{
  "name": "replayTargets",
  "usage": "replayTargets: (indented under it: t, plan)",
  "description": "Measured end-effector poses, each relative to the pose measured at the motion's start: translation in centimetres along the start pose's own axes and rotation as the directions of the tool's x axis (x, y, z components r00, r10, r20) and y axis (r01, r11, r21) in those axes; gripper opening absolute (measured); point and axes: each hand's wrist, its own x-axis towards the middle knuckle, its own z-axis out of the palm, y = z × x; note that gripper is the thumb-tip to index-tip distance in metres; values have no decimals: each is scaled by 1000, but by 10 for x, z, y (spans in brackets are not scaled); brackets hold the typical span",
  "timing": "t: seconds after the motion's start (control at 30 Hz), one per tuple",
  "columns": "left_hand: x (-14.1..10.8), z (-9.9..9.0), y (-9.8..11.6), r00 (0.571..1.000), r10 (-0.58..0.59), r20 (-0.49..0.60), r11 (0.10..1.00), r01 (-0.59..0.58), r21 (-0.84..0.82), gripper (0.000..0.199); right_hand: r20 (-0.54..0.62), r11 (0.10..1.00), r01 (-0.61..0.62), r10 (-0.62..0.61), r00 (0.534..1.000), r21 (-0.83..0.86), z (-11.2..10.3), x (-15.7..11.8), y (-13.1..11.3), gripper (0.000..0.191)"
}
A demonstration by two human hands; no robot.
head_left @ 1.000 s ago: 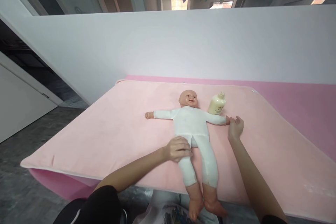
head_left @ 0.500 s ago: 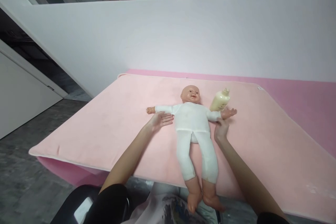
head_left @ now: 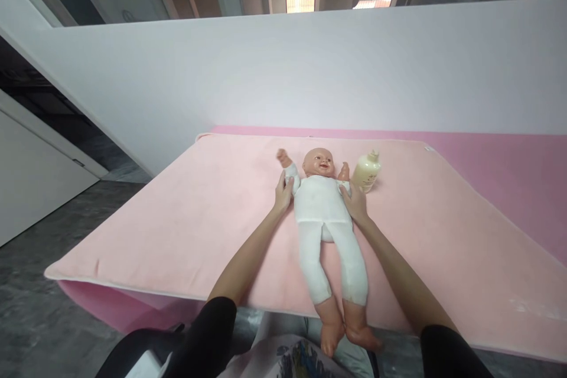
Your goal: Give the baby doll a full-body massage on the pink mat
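A baby doll [head_left: 322, 204] with a white cloth body lies on its back, head away from me. Both of its arms are bent upward beside its head. My left hand [head_left: 283, 194] is closed round the doll's sleeved arm on the left, thumb towards the body. On the other side my right hand [head_left: 355, 202] grips the doll's right-side arm near the elbow; part of that arm is hidden behind my fingers. A pale yellow bottle [head_left: 367, 172] stands just beyond my right hand, close to the doll's raised hand.
A pink blanket [head_left: 177, 224] covers the table, and the doll's feet hang past its front edge. Behind rises a white partition [head_left: 283, 71] with a window above it. A pink strip [head_left: 509, 183] borders the blanket on the right. Grey floor [head_left: 44, 277] shows at the left.
The doll's arms, stretched out sideways before, are now bent up beside its head. Both my hands have moved inward, and my left one, flat and open earlier, has closed on the arm.
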Motion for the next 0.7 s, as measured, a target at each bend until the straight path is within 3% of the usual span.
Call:
replayTargets:
  t: [0.1, 0.23, 0.3, 0.37, 0.47, 0.57, 0.63, 0.7]
  plan:
    - [4, 4, 0, 992, 115, 52, 972, -123, 199, 50, 56, 990, -44, 52, 997, -136, 5, 12, -7, 49]
    - [7, 6, -3, 995, 80, -65, 930, -51, 363, 43, 87, 981, -112, 126, 988, -158, 7, 15, -13, 51]
    - [8, 4, -5, 996, 63, -67, 952, -40, 305, 41, 82, 991, -132, 133, 988, -17, 5, 11, -8, 50]
    - [8, 0, -8, 999, 35, -23, 989, -31, 147, 40, 84, 957, -154, 138, 987, 246, 1, 5, 0, 47]
    - [8, -8, -10, 997, -58, 41, 996, 60, -71, 32, 186, 788, -253, 177, 966, 562, -9, -4, 13, 36]
    - [7, -16, -8, 979, -183, 86, 969, 194, -153, 27, 295, 711, -326, 172, 940, 623, -19, -7, 21, 27]
    - [7, -21, -5, 966, -227, 123, 955, 245, -165, 28, 292, 712, -286, 119, 949, 641, -23, -6, 22, 30]
    - [8, -25, -3, 966, -198, 164, 966, 221, -135, 22, 273, 727, -215, 39, 961, 652, -25, -5, 24, 33]
